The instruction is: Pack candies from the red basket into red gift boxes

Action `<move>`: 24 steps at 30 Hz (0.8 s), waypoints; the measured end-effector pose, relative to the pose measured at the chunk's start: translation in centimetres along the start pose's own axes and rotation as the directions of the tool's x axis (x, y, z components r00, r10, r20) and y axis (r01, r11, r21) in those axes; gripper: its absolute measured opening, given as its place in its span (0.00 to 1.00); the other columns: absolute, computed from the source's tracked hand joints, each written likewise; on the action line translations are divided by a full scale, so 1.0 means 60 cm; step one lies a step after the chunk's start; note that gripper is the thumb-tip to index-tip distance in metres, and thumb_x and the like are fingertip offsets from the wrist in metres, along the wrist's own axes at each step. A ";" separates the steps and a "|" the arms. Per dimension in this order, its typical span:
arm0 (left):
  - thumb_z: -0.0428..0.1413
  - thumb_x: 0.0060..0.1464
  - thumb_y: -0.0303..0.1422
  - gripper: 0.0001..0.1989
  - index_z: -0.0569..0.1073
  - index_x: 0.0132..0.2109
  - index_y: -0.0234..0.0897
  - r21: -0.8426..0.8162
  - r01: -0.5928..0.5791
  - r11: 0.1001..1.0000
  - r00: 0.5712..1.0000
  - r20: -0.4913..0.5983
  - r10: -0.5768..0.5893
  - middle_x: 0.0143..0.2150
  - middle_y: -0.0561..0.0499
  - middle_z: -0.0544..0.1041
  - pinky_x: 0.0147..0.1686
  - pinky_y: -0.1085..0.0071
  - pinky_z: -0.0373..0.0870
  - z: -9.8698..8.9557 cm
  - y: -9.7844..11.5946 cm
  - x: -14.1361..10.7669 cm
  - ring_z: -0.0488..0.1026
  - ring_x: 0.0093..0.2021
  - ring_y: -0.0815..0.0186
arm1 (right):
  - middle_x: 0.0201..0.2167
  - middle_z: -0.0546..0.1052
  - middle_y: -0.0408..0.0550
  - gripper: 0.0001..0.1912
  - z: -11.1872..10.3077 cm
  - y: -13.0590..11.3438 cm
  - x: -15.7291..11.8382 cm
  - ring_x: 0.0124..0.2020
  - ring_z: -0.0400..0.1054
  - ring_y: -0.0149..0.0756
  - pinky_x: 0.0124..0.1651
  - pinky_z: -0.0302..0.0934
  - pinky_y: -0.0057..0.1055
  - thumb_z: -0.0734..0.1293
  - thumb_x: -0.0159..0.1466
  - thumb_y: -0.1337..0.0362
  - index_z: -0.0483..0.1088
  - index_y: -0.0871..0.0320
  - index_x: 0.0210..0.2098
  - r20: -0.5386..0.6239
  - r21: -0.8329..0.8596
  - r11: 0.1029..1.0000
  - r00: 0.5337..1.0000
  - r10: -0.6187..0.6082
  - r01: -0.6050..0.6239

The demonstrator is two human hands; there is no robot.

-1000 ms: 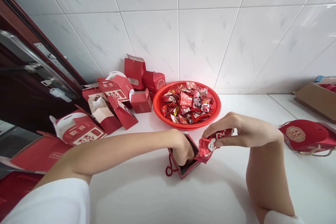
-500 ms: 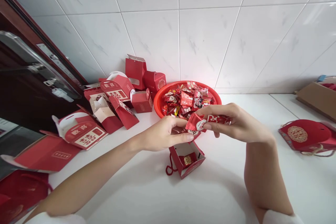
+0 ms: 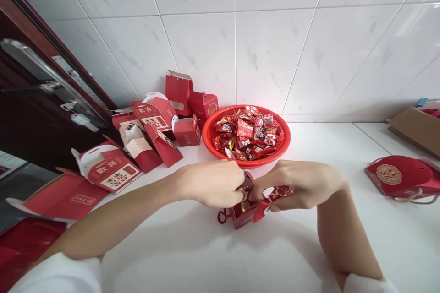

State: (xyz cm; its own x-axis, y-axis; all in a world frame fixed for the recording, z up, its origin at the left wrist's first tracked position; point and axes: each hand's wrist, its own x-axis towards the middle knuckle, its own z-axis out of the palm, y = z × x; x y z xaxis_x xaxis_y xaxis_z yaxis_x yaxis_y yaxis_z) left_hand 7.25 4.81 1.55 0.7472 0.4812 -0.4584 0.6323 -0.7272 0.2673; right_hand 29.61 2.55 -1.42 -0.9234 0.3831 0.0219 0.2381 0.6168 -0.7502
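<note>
A small open red box (image 3: 244, 218) with a red cord loop (image 3: 224, 216) stands on the white table in front of me. My left hand (image 3: 215, 184) reaches into it from the left, fingers closed on a dark red wrapped candy (image 3: 246, 186) at the box's opening. On the right, my right hand (image 3: 299, 184) holds red wrapped candies (image 3: 264, 208) at the box's right edge; part of them is hidden by its fingers. Just behind the hands, a red plastic basket (image 3: 287, 144) is full of wrapped candies.
Several red cardboard boxes (image 3: 115, 171) stand along the left side. A closed red box (image 3: 395, 177) with a twine handle lies at right, near a brown carton (image 3: 414, 130). A dark door (image 3: 30, 114) is at far left; a tiled wall (image 3: 199, 50) rises behind.
Both hands have come down from in front of the basket to the small box. The candies they held above it are now at its opening, and more of the basket shows.
</note>
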 end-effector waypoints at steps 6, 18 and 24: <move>0.52 0.58 0.28 0.11 0.77 0.30 0.37 0.110 0.115 0.987 0.982 0.136 -0.130 0.24 0.47 0.75 0.22 0.66 0.57 -0.003 0.011 0.016 0.66 0.20 0.63 | 0.31 0.78 0.44 0.07 0.013 0.003 0.016 0.27 0.67 0.31 0.29 0.56 0.26 0.69 0.62 0.75 0.73 0.59 0.38 0.060 -0.120 0.975 0.979 0.194 -0.186; 0.56 0.58 0.23 0.08 0.79 0.39 0.37 0.042 -0.049 0.998 0.991 0.128 0.043 0.40 0.47 0.84 0.27 0.71 0.64 0.049 0.013 0.103 0.80 0.36 0.60 | 0.25 0.72 0.40 0.05 0.019 -0.010 0.007 0.25 0.60 0.31 0.28 0.49 0.28 0.70 0.62 0.72 0.75 0.57 0.37 0.035 -0.322 0.889 0.934 0.356 -0.327; 0.55 0.57 0.21 0.16 0.81 0.49 0.34 0.138 -0.058 0.989 0.971 0.237 0.024 0.45 0.40 0.84 0.28 0.69 0.68 0.041 -0.003 0.098 0.81 0.41 0.54 | 0.28 0.75 0.41 0.09 0.020 -0.009 0.005 0.26 0.62 0.32 0.29 0.52 0.29 0.70 0.61 0.73 0.76 0.58 0.41 0.028 -0.301 0.897 0.937 0.349 -0.324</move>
State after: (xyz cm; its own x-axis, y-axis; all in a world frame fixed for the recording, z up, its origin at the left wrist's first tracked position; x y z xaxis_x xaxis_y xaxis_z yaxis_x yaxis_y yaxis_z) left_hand 11.01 6.53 -3.28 0.6920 0.3342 -0.6398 0.5538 -0.8144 0.1736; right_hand 28.86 1.51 -1.80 -0.7908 0.5543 -0.2598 0.6037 0.6360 -0.4807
